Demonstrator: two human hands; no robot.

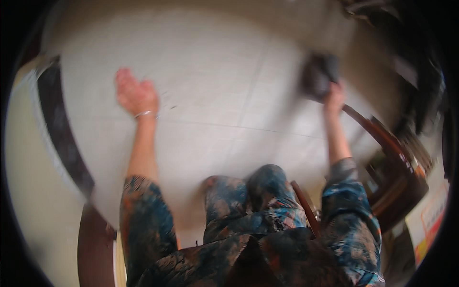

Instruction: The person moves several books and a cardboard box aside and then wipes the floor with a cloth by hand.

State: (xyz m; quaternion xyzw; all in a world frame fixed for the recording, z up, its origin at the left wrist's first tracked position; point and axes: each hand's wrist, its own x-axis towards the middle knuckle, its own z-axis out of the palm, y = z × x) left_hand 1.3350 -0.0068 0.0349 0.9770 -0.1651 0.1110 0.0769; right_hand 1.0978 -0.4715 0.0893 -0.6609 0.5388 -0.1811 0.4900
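My left hand (137,94) is held out over the pale tiled floor (215,89), palm showing and nothing in it. Its thumb stands apart from the fingers, and a thin silver-coloured bracelet (144,113) circles the wrist. On the other side, my right hand (335,96) grips a dark, soft-looking object (317,77). Motion blur hides what kind of thing that is. Below the hands are my knees (247,193) in blue-patterned trousers.
Brown wooden furniture (398,201) with a curved edge stands right of my right forearm. A reddish-brown wooden bar (305,210) rises beside my thigh. Dark skirting (64,125) lines the left wall (36,161). Blurred dark items (412,71) fill the upper right.
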